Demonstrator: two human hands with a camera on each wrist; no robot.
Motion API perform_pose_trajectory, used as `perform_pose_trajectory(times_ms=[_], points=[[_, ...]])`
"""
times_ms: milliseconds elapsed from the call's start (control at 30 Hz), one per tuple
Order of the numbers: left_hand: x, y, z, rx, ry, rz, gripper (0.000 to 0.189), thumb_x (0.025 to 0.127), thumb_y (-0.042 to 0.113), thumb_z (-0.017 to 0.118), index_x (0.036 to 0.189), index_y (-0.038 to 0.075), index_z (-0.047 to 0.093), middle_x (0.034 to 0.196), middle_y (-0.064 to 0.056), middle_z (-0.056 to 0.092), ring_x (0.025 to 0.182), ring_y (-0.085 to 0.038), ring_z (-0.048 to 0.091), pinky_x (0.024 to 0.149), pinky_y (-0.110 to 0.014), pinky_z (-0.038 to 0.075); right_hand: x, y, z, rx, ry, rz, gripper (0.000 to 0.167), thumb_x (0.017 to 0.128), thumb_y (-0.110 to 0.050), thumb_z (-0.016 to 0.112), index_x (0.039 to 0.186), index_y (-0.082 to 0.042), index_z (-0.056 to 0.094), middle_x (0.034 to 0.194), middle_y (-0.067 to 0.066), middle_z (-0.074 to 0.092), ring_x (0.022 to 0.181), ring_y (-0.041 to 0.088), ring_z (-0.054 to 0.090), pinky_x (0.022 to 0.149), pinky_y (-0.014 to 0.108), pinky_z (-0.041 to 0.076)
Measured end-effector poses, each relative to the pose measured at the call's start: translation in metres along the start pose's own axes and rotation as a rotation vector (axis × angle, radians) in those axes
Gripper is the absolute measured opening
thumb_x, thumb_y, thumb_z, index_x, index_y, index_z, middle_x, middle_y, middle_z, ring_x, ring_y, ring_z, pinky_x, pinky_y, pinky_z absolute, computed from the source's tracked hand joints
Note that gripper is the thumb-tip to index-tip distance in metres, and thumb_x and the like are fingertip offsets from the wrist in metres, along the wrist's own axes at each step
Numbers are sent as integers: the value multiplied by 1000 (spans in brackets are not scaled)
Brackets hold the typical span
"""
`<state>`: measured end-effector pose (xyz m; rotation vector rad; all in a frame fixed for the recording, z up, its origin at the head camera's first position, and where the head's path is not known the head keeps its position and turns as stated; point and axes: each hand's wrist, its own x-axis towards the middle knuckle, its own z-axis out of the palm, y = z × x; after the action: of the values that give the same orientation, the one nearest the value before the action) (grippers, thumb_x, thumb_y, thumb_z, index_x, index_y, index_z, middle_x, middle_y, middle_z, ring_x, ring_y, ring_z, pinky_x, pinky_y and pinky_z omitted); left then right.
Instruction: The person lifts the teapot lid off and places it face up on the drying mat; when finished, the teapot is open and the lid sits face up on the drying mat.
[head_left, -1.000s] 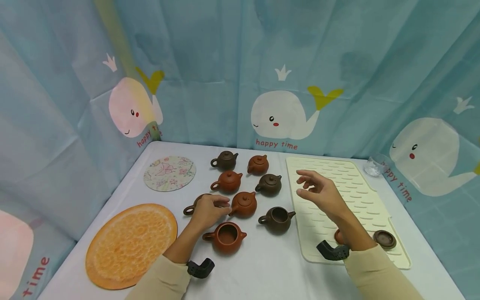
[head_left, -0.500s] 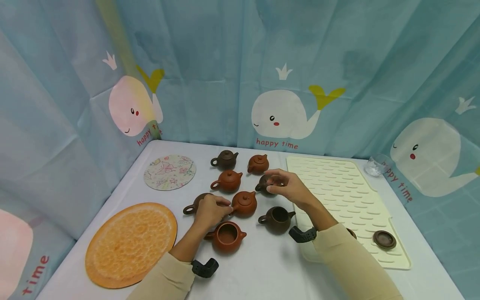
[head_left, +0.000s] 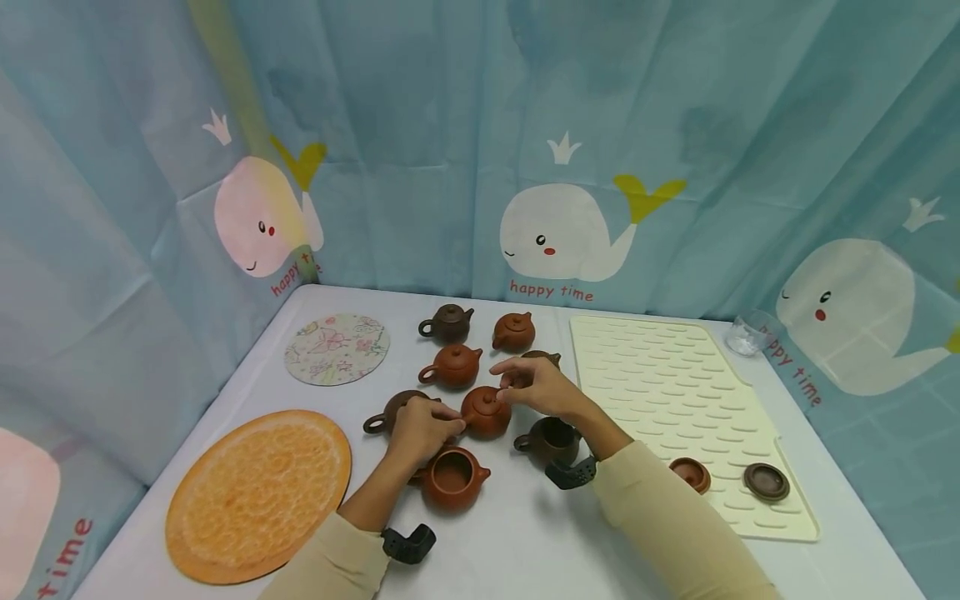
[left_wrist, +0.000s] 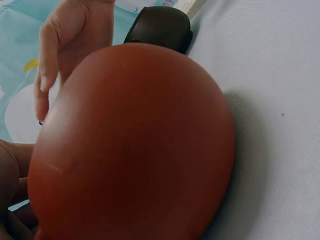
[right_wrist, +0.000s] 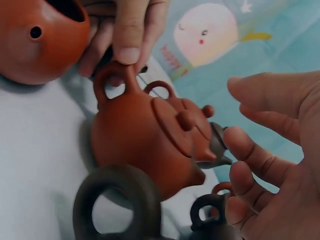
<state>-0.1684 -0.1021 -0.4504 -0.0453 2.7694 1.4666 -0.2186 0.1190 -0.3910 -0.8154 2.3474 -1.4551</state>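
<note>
My left hand [head_left: 422, 429] pinches the handle of a lidded reddish-brown clay teapot [head_left: 483, 421]; the right wrist view shows thumb and fingers at the top of that handle. My right hand [head_left: 542, 387] hovers by the teapot's lid [right_wrist: 170, 125], fingers spread and loosely bent, with nothing in them. A gap shows between those fingers and the lid knob [right_wrist: 185, 120] in the right wrist view. In front stands a lidless reddish teapot [head_left: 453, 497], its round body filling much of the left wrist view. A lidless dark teapot [head_left: 542, 446] sits under my right wrist, partly covered.
Several lidded teapots, such as a reddish one [head_left: 454, 367] and a dark one [head_left: 450, 323], stand behind. On the right, a cream ridged tray [head_left: 652, 375] bears a reddish lid [head_left: 690, 475] and a dark lid [head_left: 767, 482]. Round mats [head_left: 258, 500] lie left. A clear bowl [head_left: 750, 333] stands back right.
My right hand has come left from above the tray, past the dark lidded teapot, to the reddish teapot's lid. My left hand has stayed almost still at the handle.
</note>
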Motion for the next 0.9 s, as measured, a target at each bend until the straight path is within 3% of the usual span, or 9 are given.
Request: perform_pose_trajectory(times_ms=[233,467,667,900], points=[[0,-1,0,-10,-1,1,6,81,13,78,86,10,78,72,3,64,64,-13,57,59,-30,48,18,41,14,-117,-12,-15,30,85,-11,74,113,-5,69,88,3,61,78,22,50,64,30,44],[-1,0,0,-10,2,-14,5,80,15,79,85,13,78,77,3,64,69,-15,56,61,-31,47,20,46,21,-173,-3,-66,22,83,-6,74,105,-4,72,86,-1,64,77,15,52,62,28,46],[-1,0,0,4,5,-11,5,81,15,79,85,13,79,80,2,65,73,-16,56,64,-32,47,20,46,25,-215,23,-45,22,83,-5,74,104,-4,73,92,-1,65,81,16,53,65,28,47],[-2,2,-1,0,3,-21,4,81,16,78,84,13,78,79,3,65,74,-17,56,64,-33,47,22,42,29,-363,61,-72,15,85,-7,74,100,-9,74,87,-4,59,73,13,50,62,28,44]])
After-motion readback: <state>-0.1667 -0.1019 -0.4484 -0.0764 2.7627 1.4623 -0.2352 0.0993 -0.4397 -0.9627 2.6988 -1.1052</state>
